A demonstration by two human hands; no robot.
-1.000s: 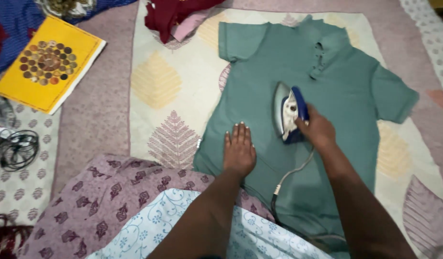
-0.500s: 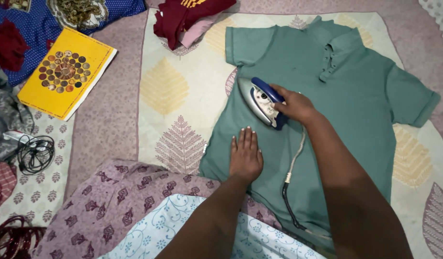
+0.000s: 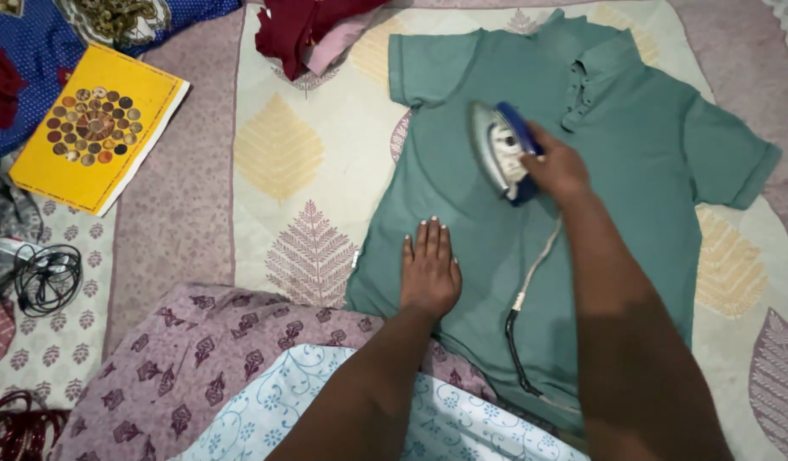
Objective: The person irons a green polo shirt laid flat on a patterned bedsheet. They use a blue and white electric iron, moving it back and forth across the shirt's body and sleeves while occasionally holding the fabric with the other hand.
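Note:
A green polo shirt point(image 3: 633, 162) lies flat, collar away from me, on a cream cloth with leaf prints point(image 3: 309, 162). My right hand point(image 3: 558, 167) grips the blue handle of a silver and blue iron point(image 3: 496, 147), which rests on the shirt's chest, tip pointing up and left. Its cord point(image 3: 522, 299) trails down over the shirt toward me. My left hand point(image 3: 428, 269) lies flat, fingers together, pressing the shirt's lower left part near the hem.
A yellow book with a round pattern point(image 3: 95, 128) lies at the upper left. Maroon and pink clothes point(image 3: 313, 30) are heaped at the top. A coiled black cable point(image 3: 46, 277) sits at the left. My patterned purple garment point(image 3: 206, 358) covers the bottom.
The iron went from the shirt's middle up and left toward the sleeve, then back right to the chest. My left hand stayed pressed on the shirt's lower left.

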